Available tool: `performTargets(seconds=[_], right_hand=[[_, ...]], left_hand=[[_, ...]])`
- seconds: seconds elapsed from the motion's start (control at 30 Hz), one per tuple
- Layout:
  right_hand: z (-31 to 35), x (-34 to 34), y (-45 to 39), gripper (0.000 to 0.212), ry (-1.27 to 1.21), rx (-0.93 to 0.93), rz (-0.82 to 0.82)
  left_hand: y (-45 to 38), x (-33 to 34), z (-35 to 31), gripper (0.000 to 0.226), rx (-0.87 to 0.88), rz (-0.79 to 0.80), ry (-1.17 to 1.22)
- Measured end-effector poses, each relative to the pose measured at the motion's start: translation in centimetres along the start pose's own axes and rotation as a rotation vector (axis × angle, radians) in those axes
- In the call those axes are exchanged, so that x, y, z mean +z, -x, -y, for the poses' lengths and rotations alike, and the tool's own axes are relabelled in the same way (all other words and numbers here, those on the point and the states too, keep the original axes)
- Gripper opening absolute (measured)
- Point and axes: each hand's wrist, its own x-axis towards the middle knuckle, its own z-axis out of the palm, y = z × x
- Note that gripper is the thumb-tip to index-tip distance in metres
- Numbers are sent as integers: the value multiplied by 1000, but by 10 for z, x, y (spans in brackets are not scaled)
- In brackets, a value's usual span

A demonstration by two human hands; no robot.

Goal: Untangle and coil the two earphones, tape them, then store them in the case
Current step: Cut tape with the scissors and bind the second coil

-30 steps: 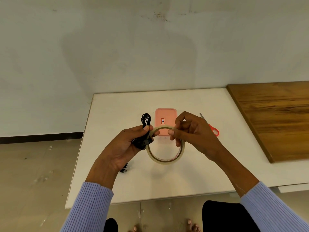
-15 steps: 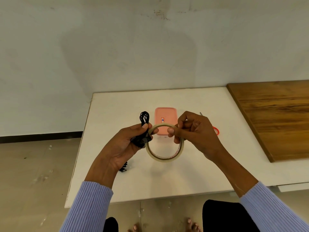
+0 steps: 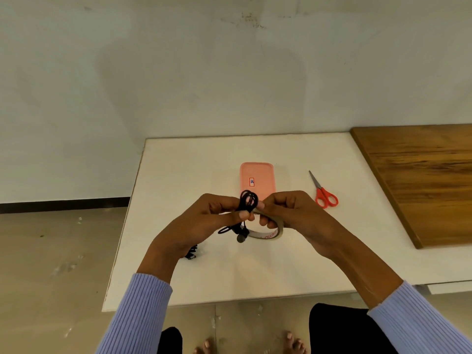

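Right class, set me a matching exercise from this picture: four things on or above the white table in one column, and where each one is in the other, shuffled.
Things:
1. coiled black earphone
2. clear tape roll
3. red-handled scissors
4. flat pink case

Places:
A. lying on the table, right of the case
B. in the right hand
C. lying on the table beyond both hands
D. in the left hand

Pairs: 1-D, 2-B, 3-A, 4-C
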Motion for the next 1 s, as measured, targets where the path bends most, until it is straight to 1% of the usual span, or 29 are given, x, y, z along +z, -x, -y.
performTargets(seconds=[0.1, 0.23, 0.33, 0.4, 0.47, 0.53, 0.6, 0.7, 0.8, 0.87, 0.93, 1.0], right_hand=[[0, 0, -1, 27, -6, 32, 34], [5, -9, 1, 30, -111, 89, 165], [7, -13, 2, 23, -196, 123, 240], [6, -10, 0, 22, -198, 145, 196], [3, -5, -2, 27, -149, 150, 102], [0, -1, -4, 26, -112, 142, 63], [2, -2, -4, 28, -132, 122, 85], [6, -6, -1, 38, -183, 73, 146], [5, -10, 1, 37, -163, 10, 192], [5, -14, 2, 37, -146, -60, 185], [6, -19, 4, 38, -153, -127, 189], [6, -20, 6, 40, -115, -187, 201]], left_hand=[[1, -1, 0, 20, 14, 9, -40], [4, -8, 0, 15, 32, -20, -10], [3, -10, 2, 17, 39, -54, 20], [3, -8, 2, 18, 50, -55, 31], [2, -4, 3, 17, 58, -31, 10], [0, -2, 5, 17, 63, -39, 7], [-1, -4, 6, 18, 78, -72, 44], [-1, -7, 5, 21, 114, -104, 85], [-2, -7, 7, 18, 108, -118, 119], [-2, -9, 9, 17, 102, -127, 149], [-2, -12, 10, 14, 108, -149, 216], [-3, -14, 9, 17, 109, -172, 292]])
